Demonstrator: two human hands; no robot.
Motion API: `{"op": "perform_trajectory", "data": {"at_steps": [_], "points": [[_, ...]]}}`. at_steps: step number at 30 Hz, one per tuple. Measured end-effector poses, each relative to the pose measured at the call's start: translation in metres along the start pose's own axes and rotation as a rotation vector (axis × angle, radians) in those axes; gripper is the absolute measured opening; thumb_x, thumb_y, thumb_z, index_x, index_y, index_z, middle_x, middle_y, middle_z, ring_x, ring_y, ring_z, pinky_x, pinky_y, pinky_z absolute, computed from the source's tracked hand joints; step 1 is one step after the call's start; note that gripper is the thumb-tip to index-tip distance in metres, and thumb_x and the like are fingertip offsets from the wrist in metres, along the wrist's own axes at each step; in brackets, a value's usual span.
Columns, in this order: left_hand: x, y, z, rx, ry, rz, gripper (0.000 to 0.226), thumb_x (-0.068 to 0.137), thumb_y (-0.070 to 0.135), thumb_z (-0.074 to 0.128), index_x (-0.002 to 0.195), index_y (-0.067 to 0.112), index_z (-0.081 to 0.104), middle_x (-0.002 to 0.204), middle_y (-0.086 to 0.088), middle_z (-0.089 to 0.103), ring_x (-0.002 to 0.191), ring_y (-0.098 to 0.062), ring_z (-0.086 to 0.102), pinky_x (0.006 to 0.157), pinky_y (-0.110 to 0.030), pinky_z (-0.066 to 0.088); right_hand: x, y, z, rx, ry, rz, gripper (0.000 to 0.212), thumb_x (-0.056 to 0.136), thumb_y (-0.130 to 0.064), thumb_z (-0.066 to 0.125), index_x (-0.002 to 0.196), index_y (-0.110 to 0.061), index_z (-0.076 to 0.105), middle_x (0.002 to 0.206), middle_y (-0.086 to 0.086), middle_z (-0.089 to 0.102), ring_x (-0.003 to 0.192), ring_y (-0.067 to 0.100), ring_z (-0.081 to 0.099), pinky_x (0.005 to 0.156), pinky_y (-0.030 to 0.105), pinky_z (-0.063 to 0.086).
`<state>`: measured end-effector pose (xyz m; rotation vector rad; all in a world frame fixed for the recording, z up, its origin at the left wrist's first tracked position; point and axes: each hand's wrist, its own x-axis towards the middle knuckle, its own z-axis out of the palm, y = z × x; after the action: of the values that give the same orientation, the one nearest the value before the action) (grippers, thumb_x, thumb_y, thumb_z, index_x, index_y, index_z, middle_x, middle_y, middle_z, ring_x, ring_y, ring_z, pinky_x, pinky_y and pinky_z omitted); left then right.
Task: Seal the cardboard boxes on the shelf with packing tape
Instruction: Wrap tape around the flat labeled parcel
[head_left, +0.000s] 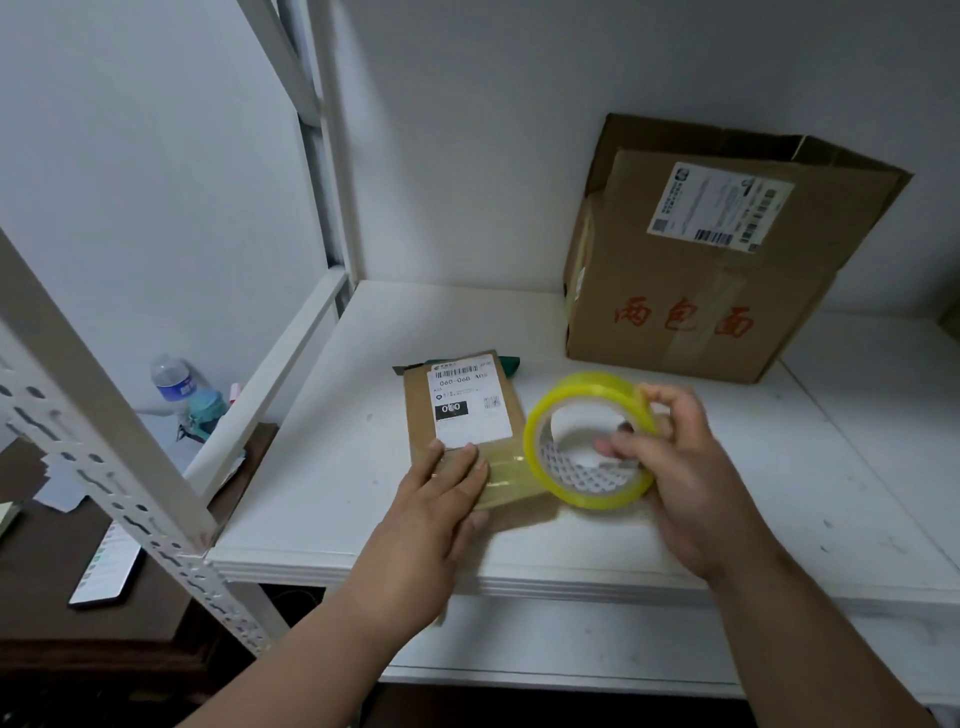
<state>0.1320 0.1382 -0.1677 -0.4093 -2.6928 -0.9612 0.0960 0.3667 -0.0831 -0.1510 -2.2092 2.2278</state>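
Cardboard box (462, 410) partly hidden under left hand (441, 499).

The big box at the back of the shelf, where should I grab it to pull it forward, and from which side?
Probably grip the big box by its two upright side walls, low down, coming from the front with both hands. It leans back toward the wall with its top flaps loose and open, so the flaps give no firm hold. The right hand must first put down the tape roll.

Small flat brown cardboard box (467, 415) with white shipping label lies flat, near end under the left fingers (457, 462). Yellowish transparent packing tape roll (587, 441) stands on edge, gripped by right fingers (623, 447), its strip (506, 475) stretched onto the box. Large brown cardboard box (722, 260) with red characters stands well beyond the fingers, top flap raised.
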Motion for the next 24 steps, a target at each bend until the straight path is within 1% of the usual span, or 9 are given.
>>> {"op": "perform_trajectory", "data": {"at_steps": [1, 3, 6, 9, 12, 14, 16, 19, 24], "points": [[-0.001, 0.007, -0.002, -0.128, 0.071, -0.042, 0.055, 0.098, 0.049, 0.035, 0.146, 0.024, 0.044, 0.152, 0.023, 0.026, 0.145, 0.004, 0.013, 0.116, -0.008, 0.007, -0.003, -0.014, 0.004, 0.075, -0.054, -0.063, 0.042, 0.071, -0.012, 0.077, 0.101, -0.038, 0.061, 0.103, 0.009, 0.067, 0.097, 0.031, 0.068, 0.087, 0.053, 0.053], [-0.004, 0.028, -0.009, -0.405, 0.199, -0.16, 0.044, 0.099, 0.04, 0.045, 0.143, 0.034, 0.044, 0.149, 0.023, 0.038, 0.138, 0.006, 0.034, 0.113, -0.014, 0.028, -0.01, -0.046, 0.015, 0.222, -0.185, -0.189, 0.047, 0.071, -0.015, 0.082, 0.109, -0.028, 0.057, 0.098, 0.009, 0.067, 0.084, 0.027, 0.069, 0.078, 0.048, 0.057], [-0.009, 0.051, -0.019, -0.716, 0.088, -0.228, 0.056, 0.09, 0.036, 0.051, 0.144, 0.04, 0.035, 0.141, 0.023, 0.048, 0.131, 0.004, 0.045, 0.107, -0.025, 0.042, -0.016, -0.084, 0.038, 0.133, -0.323, -0.354, 0.046, 0.075, -0.02, 0.079, 0.114, -0.021, 0.055, 0.089, -0.002, 0.069, 0.075, 0.022, 0.068, 0.072, 0.041, 0.059], [-0.007, 0.055, -0.033, -0.686, -0.011, -0.269, 0.075, 0.072, 0.04, 0.067, 0.137, 0.048, 0.031, 0.132, 0.025, 0.052, 0.12, 0.005, 0.053, 0.102, -0.031, 0.047, -0.017, -0.084, 0.063, -0.083, -0.434, -0.331, 0.052, 0.067, -0.028, 0.082, 0.114, -0.028, 0.06, 0.093, -0.006, 0.071, 0.081, 0.017, 0.07, 0.08, 0.046, 0.059], [0.002, 0.046, -0.044, -0.728, 0.013, -0.275, 0.082, 0.066, 0.022, 0.082, 0.136, 0.03, 0.04, 0.128, 0.013, 0.06, 0.113, 0.003, 0.059, 0.092, -0.021, 0.05, -0.018, -0.067, 0.077, -0.101, -0.519, -0.289, 0.054, 0.066, -0.023, 0.082, 0.116, -0.028, 0.06, 0.102, -0.006, 0.071, 0.093, 0.016, 0.07, 0.087, 0.041, 0.058], [0.006, 0.036, -0.046, -0.755, -0.043, -0.267, 0.089, 0.062, 0.021, 0.088, 0.138, 0.025, 0.042, 0.132, 0.012, 0.06, 0.121, 0.003, 0.054, 0.097, -0.015, 0.044, -0.017, -0.061, 0.078, -0.008, -0.537, -0.275, 0.052, 0.067, -0.016, 0.08, 0.113, -0.026, 0.06, 0.099, -0.007, 0.071, 0.092, 0.015, 0.07, 0.082, 0.034, 0.057], [0.009, 0.023, -0.041, -0.71, -0.1, -0.28, 0.092, 0.059, 0.032, 0.091, 0.139, 0.025, 0.046, 0.133, 0.011, 0.06, 0.125, -0.002, 0.053, 0.107, -0.027, 0.043, -0.015, -0.06, 0.075, 0.088, -0.564, -0.229, 0.051, 0.067, -0.011, 0.078, 0.113, -0.023, 0.059, 0.094, -0.006, 0.071, 0.086, 0.014, 0.069, 0.077, 0.029, 0.058], [0.014, 0.016, -0.033, -0.668, -0.165, -0.293, 0.083, 0.058, 0.042, 0.089, 0.132, 0.028, 0.055, 0.125, 0.009, 0.065, 0.12, -0.008, 0.058, 0.107, -0.042, 0.045, -0.013, -0.06, 0.07, 0.114, -0.611, -0.201, 0.049, 0.07, -0.008, 0.074, 0.115, -0.021, 0.058, 0.086, -0.001, 0.07, 0.072, 0.013, 0.067, 0.069, 0.026, 0.057], [0.024, 0.01, -0.037, -0.477, -0.166, -0.189, 0.09, 0.051, 0.057, 0.087, 0.132, 0.038, 0.052, 0.125, 0.025, 0.06, 0.119, 0.007, 0.053, 0.104, -0.024, 0.044, -0.014, -0.063, 0.058, 0.105, -0.586, -0.23, 0.051, 0.069, -0.006, 0.073, 0.116, -0.017, 0.057, 0.082, -0.004, 0.068, 0.063, 0.01, 0.064, 0.057, 0.023, 0.052]]}}
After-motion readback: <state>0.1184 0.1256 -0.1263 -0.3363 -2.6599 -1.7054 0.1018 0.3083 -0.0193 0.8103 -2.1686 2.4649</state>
